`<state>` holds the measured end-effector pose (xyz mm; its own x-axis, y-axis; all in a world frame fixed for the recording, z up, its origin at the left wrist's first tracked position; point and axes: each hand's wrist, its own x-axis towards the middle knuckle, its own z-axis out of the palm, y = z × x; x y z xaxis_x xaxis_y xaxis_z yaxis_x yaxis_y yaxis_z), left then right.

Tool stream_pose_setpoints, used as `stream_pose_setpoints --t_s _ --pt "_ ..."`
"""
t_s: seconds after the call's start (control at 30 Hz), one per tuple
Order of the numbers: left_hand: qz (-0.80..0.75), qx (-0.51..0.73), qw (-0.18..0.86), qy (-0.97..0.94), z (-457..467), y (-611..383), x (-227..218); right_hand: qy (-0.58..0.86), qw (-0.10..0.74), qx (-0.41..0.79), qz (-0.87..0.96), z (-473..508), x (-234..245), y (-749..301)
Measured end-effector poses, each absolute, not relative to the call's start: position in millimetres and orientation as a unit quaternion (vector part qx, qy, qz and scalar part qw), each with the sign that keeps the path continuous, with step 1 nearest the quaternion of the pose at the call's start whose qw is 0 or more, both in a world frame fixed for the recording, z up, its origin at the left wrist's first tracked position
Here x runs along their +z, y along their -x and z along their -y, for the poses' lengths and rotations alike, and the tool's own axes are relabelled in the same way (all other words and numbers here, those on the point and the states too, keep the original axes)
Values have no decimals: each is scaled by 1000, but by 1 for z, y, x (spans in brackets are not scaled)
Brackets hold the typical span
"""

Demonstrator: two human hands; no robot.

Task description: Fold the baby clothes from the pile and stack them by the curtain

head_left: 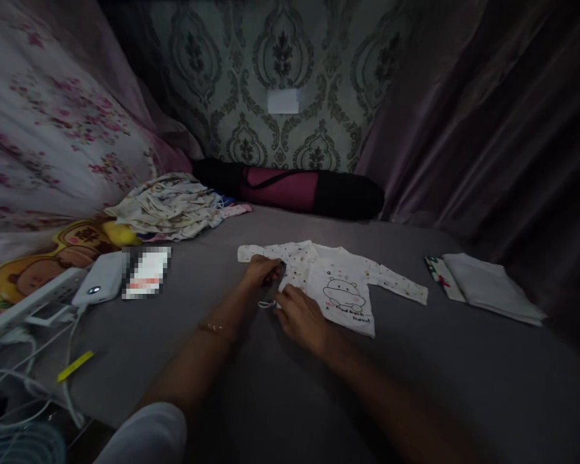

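A small white baby shirt [342, 283] lies spread on the grey bed sheet, with a cartoon hippo and lettering on its front and speckled long sleeves stretched to both sides. My left hand [262, 268] is closed at the shirt's left side, just below the left sleeve, its fingertips pinching the cloth. Lower down, my right hand [300, 317] grips the bottom left edge with bent fingers, partly covering it. A thin white tie string [265, 304] curls out between the two hands.
A heap of crumpled clothes [174, 203] lies at the back left; folded white cloths [490, 287] rest at the right. Along the wall is a black and maroon long bag [280, 188]. A power bank [99, 280], power strip [33, 306] and cables sit left.
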<state>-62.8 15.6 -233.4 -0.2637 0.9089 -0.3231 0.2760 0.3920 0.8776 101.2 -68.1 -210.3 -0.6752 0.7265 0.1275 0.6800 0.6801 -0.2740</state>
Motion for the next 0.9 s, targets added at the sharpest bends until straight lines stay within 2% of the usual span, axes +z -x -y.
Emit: stream_pose_setpoints --t_s 0.2,0.33,0.43,0.53,0.6,0.67,0.77,0.83,0.9 --pt "-701 443 412 -377 -43 49 -243 461 69 60 883 70 -223 -86" --pt "-681 477 373 -411 -52 57 -245 474 119 120 864 59 -224 -92" --pt "-664 470 264 -518 -57 70 -252 475 177 203 838 54 -222 -97" --pt "-655 386 129 -636 -60 81 -261 460 172 225 842 56 -221 -98" --pt "-670 330 98 -658 -60 86 -264 438 160 226 855 58 -219 -98" --pt "-686 299 106 -655 -55 89 -260 417 158 239 862 54 -214 -101" --pt "-676 284 179 -656 -34 93 -245 432 194 238 848 37 -206 -116" --pt "-636 273 248 -678 -11 96 -234 467 237 190 830 24 -204 -129" --pt "-593 249 307 -702 15 98 -225 490 237 142 827 14 -209 -139"
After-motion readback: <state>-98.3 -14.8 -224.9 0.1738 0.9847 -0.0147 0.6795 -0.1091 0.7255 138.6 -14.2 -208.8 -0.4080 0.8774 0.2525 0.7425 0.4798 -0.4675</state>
